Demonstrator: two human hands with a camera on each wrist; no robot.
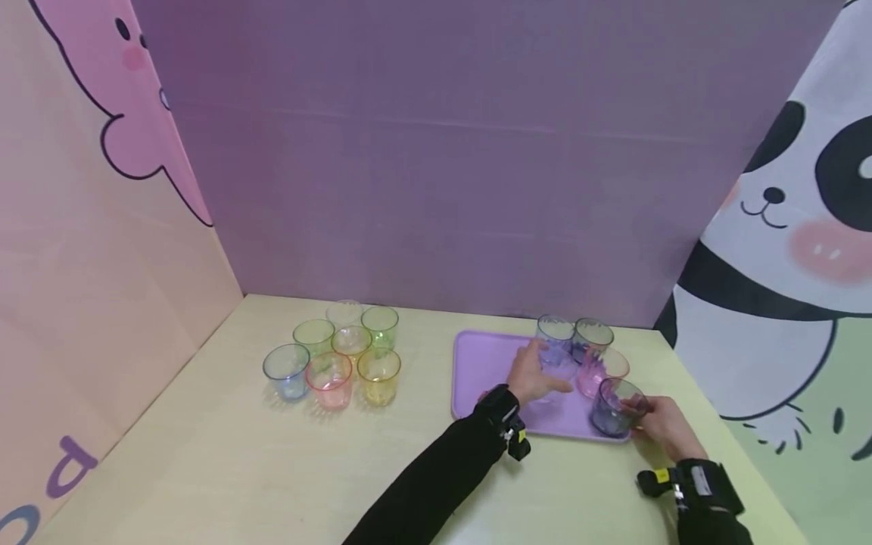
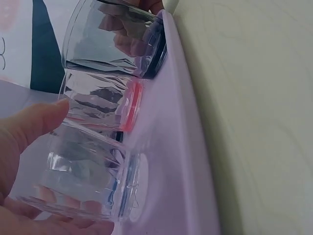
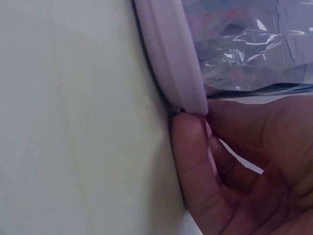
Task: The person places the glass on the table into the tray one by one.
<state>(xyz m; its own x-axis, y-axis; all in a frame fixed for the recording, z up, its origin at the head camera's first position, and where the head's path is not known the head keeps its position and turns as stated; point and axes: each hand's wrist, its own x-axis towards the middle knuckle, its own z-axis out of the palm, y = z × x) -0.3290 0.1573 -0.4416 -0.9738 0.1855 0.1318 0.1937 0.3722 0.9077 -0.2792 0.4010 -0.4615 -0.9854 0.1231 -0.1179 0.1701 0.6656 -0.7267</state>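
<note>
A purple tray (image 1: 487,363) lies on the table at the right. At its front right corner my right hand (image 1: 671,428) pinches the tray's rim (image 3: 188,73) between thumb and finger. My left hand (image 1: 534,378) is over the tray, around a clear glass (image 2: 88,166) standing on it. The thumb is straight and looks apart from the glass; the fingers are on its other side, partly seen through it. Beside it stand a pink-rimmed glass (image 1: 602,371) and a dark grey glass (image 1: 616,409), close to the right hand. A blue glass (image 1: 555,331) and another grey glass (image 1: 593,334) stand behind.
At the left of the table (image 1: 204,454) several glasses stand close together, among them a blue glass (image 1: 287,375), a red-rimmed glass (image 1: 330,382), a yellow glass (image 1: 378,378) and a green glass (image 1: 381,325). A purple wall (image 1: 409,189) rises behind the table.
</note>
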